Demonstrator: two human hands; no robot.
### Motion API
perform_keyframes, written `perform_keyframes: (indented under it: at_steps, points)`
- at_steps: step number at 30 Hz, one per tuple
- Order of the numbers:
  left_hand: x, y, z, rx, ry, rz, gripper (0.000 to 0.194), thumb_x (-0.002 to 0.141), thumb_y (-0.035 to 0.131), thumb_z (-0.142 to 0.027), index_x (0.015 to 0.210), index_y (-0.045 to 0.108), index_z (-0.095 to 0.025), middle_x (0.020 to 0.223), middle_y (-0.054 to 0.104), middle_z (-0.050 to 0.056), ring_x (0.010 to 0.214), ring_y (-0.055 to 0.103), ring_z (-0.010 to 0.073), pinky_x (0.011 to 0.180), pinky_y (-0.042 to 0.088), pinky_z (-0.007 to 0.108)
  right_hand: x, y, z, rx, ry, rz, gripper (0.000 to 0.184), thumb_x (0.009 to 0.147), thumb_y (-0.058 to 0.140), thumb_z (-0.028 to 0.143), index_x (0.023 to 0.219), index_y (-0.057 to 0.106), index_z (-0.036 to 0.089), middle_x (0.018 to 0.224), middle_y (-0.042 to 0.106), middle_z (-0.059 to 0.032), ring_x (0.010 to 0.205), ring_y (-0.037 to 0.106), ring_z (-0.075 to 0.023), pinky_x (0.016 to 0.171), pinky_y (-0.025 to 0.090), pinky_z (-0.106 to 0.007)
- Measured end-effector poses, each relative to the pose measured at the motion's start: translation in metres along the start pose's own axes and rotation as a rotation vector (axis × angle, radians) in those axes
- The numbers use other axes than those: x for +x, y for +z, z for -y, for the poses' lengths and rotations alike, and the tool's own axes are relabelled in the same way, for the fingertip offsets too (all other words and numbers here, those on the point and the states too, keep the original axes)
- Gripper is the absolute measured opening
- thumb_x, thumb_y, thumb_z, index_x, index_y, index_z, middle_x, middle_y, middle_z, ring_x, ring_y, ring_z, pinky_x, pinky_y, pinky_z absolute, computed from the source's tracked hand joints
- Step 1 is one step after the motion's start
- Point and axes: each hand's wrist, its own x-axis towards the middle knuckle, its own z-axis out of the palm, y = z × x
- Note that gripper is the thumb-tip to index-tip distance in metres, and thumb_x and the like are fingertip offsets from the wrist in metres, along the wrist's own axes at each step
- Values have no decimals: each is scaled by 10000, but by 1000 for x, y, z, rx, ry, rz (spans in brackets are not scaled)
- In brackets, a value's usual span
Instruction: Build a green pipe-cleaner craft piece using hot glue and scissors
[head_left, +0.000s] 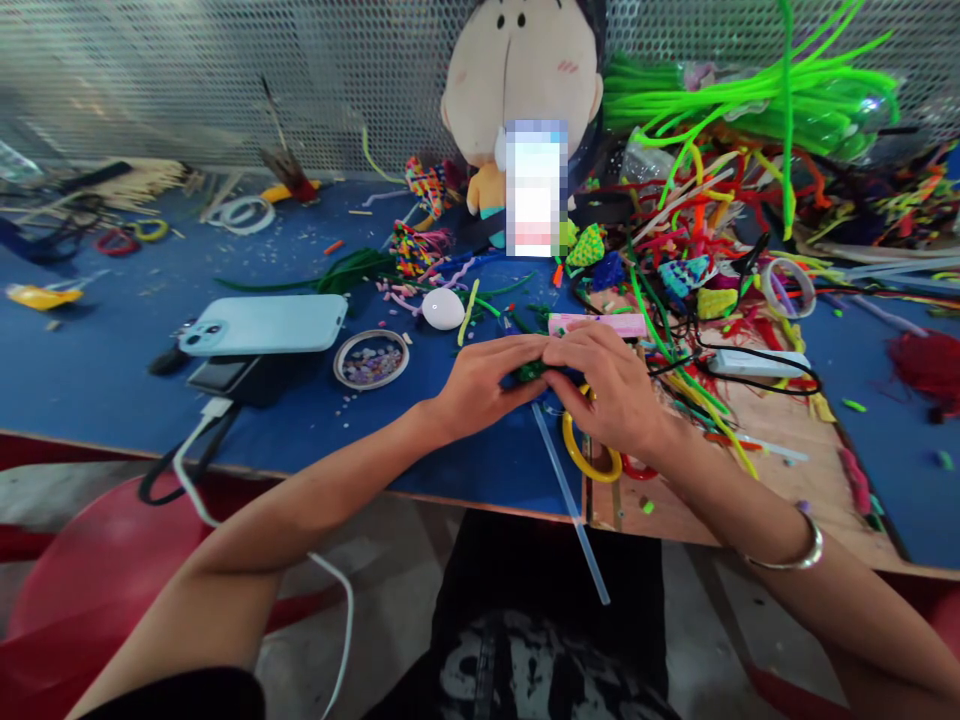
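Observation:
In the head view my left hand (480,388) and my right hand (611,385) meet over the table's front part, fingertips almost touching. Both are closed on a small dark green pipe-cleaner piece (531,371), mostly covered by the fingers. A translucent stick (570,500) slants down past the table edge from below the hands; whether it is held cannot be made out. Under my right hand lie yellow-handled scissors (611,468), partly hidden. Just behind the fingers is a pink bar-shaped thing (626,325). A white egg-shaped object (443,309) sits to the left.
A round dish of beads (372,380) and a light blue phone (277,325) on a black power bank (232,375) lie left. A lit phone (536,190) leans against a plush doll (517,80). Bright green pipe cleaners (757,105) and tangled black cord (694,345) are right.

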Motion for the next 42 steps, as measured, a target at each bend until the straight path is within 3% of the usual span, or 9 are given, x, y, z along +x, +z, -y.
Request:
perform_keyframes:
  at_steps: [10,16,25,30,42]
  points:
    - [-1,0,0,-18,12,-8,195,849,629,-193,1026,702,-158,1051,757,53,970,725,148,894,582,224,2,2,3,-7,1,8,257,856,478,54,1036,468,238,864,641,-8,822,609,-167,822,555,-387]
    - [0,0,2,-8,71,-61,190,839,644,-205,999,691,-115,996,764,83,935,734,150,863,577,194,1,3,4,-32,-21,13,289,842,519,54,1094,466,185,946,658,-69,898,615,-190,823,561,-390]
    - [-1,1,0,-34,44,-20,200,842,627,-178,1026,693,-136,1018,760,65,942,731,155,871,579,220,2,3,6,-41,-16,8,265,851,486,38,1028,466,234,876,635,-22,829,587,-166,747,561,-343]
    - [-1,1,0,-19,58,-9,181,854,608,-171,1013,683,-131,1031,757,66,955,727,141,869,573,200,4,3,8,10,18,24,250,856,479,41,1009,457,238,825,615,-8,808,590,-168,794,558,-369]
    - [1,1,-2,37,103,-46,149,860,609,-187,969,665,-103,983,765,87,924,738,146,845,582,193,1,4,8,-3,-5,-14,243,850,525,58,1038,482,206,875,650,-45,844,600,-186,763,558,-363]
